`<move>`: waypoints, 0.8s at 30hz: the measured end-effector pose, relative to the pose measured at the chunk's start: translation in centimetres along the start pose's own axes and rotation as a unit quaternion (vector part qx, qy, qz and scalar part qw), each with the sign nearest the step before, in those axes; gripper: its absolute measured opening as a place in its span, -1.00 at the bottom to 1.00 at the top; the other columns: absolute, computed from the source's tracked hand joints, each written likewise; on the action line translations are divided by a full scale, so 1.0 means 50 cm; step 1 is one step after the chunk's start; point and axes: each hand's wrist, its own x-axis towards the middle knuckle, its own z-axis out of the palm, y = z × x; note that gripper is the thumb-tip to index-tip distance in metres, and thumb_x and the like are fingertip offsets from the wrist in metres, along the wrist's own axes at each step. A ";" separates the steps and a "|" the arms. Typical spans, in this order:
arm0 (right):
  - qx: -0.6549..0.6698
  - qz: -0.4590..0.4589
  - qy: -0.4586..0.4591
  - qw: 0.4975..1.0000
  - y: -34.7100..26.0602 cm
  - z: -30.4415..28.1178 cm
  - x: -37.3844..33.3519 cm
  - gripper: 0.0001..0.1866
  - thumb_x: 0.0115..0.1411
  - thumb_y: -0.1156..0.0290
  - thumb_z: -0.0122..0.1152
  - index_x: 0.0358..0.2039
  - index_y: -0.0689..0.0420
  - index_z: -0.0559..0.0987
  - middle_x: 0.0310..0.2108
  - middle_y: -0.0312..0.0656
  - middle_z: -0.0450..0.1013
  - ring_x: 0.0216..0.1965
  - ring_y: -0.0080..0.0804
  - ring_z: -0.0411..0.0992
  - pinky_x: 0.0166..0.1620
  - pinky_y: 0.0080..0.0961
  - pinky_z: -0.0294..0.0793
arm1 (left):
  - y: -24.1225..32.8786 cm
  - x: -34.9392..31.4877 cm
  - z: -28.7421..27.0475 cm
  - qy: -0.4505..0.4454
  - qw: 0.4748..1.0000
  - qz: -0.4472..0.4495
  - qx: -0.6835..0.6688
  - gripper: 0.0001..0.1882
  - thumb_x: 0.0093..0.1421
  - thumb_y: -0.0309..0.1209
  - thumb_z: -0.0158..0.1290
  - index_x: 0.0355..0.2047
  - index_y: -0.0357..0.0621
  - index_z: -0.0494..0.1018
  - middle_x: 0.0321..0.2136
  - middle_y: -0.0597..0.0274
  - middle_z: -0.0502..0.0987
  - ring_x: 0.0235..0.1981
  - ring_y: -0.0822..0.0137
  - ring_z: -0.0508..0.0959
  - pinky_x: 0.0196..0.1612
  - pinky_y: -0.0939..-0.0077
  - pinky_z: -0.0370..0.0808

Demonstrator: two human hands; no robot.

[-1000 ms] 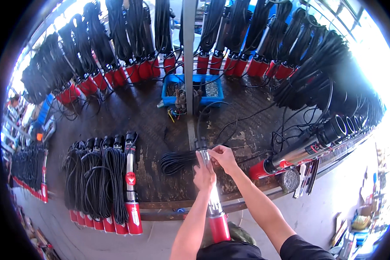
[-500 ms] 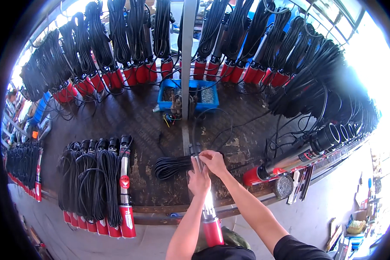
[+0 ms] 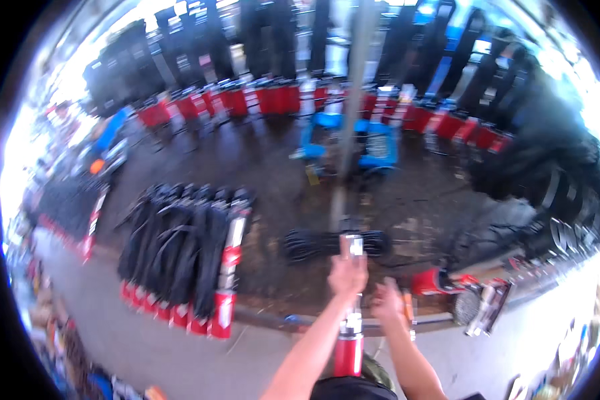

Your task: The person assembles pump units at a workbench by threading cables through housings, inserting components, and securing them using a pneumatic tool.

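A steel cylindrical pump with a red lower end (image 3: pixel 349 357) stands upright in front of me, against the bench edge. Its upper part is in the grip of my left hand (image 3: pixel 347 275), which closes around the steel tube near the top. My right hand (image 3: pixel 388 303) is off the pump, a little to its right over the bench edge. Its fingers look bent, but motion smears them. Right beside it is a slim orange-handled tool (image 3: pixel 408 307); whether the hand touches it is unclear. A coiled black cable (image 3: pixel 307 245) lies behind the pump's top.
Several pumps with black cable bundles (image 3: pixel 180 260) lie at the left bench edge. More hang in a row (image 3: pixel 273 100) at the back. A grey post (image 3: pixel 348 133) rises beside blue bins (image 3: pixel 380 150). Pumps and a cable heap (image 3: pixel 540 153) crowd the right.
My right hand has left the pump's top and come down to the right. The left hand stays on the pump. The whole view has shifted, so the scene sits further right and blurs.
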 end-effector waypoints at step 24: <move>0.337 -0.008 -0.140 0.931 -0.040 0.170 -0.253 -0.53 0.12 0.09 0.22 -0.21 0.29 0.54 -0.59 -0.35 0.24 -0.65 -0.58 0.10 -0.64 -0.66 -0.01 | -0.035 0.008 0.007 -0.031 0.999 -0.018 -0.020 -0.19 0.34 0.07 -0.08 0.47 0.31 -0.21 -0.20 -0.24 0.44 -0.31 -0.26 0.59 -0.25 -0.06 0.57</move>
